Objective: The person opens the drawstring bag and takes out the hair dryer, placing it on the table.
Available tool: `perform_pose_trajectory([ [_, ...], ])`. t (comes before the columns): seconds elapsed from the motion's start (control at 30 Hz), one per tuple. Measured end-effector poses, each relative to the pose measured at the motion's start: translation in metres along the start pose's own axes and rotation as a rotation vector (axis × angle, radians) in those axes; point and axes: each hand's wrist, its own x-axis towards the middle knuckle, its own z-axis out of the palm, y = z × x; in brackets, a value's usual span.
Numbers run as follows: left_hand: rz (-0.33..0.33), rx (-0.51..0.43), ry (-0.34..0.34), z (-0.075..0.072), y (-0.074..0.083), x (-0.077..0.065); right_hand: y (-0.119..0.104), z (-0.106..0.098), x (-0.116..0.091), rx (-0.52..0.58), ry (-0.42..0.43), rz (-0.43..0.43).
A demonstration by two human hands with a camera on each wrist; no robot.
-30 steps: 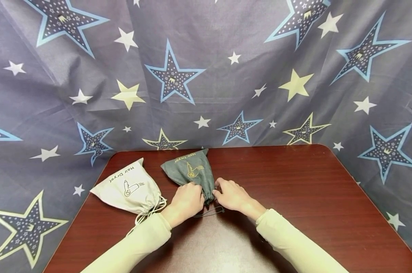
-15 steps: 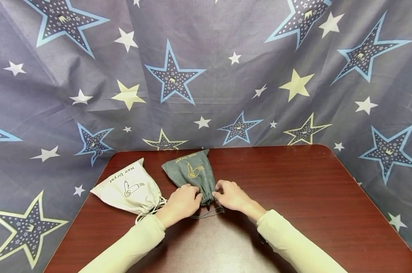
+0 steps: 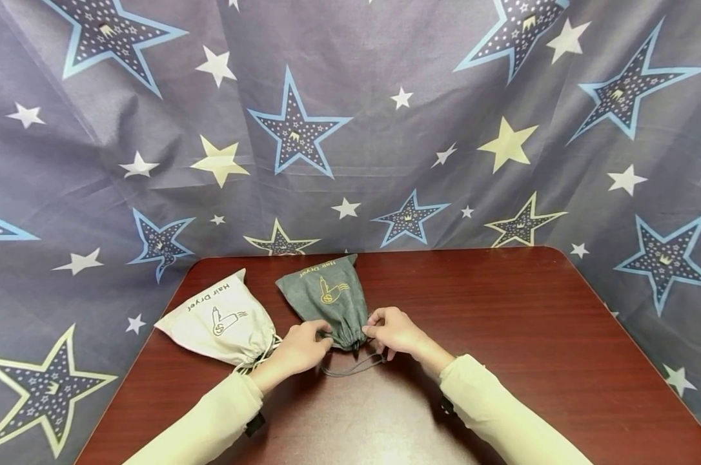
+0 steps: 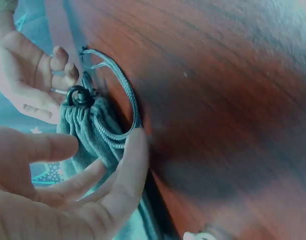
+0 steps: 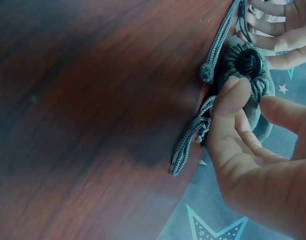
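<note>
A dark grey drawstring bag point(image 3: 327, 294), printed "Hair Dryer" with a yellow dryer outline, lies on the table, its gathered mouth facing me. My left hand point(image 3: 304, 347) is at the left of the mouth, thumb and fingers spread apart. In the left wrist view its index finger point(image 4: 133, 165) reaches along the grey cord point(image 4: 128, 95). At the mouth's right side is my right hand point(image 3: 396, 330). The right wrist view has its thumb and index finger apart beside the gathered cloth point(image 5: 253, 95), other fingers loosely bent. A black ring-like piece point(image 5: 248, 62) shows in the mouth.
A white drawstring bag point(image 3: 223, 320) with the same print in black lies left of the grey one, its cords partly behind my left hand. The reddish-brown table point(image 3: 478, 303) ends at a star-patterned curtain point(image 3: 362, 148).
My left hand has drawn back to the left from the grey bag's mouth, its fingers spreading. The right hand stays beside the mouth with small finger movements. The bag has barely shifted.
</note>
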Motion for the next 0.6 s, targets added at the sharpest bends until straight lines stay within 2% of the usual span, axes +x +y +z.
perform_pose_trajectory([
  [0.1, -0.075, -0.181, -0.035, 0.001, 0.0, 0.0, 0.0, -0.001, -0.001, 0.056, -0.02, 0.032],
  [0.2, -0.181, -0.38, -0.085, 0.003, 0.001, 0.001, 0.0, -0.002, -0.001, 0.11, -0.037, 0.062],
  [0.27, -0.243, -0.477, -0.105, 0.005, 0.002, 0.001, 0.001, -0.002, -0.001, 0.144, -0.046, 0.076],
  [0.47, -0.361, -0.683, -0.097, 0.012, 0.005, -0.001, 0.001, -0.002, -0.001, 0.225, -0.079, 0.119],
  [0.6, -0.36, -0.688, -0.051, 0.017, 0.008, -0.002, 0.001, -0.002, -0.002, 0.279, -0.096, 0.147],
])
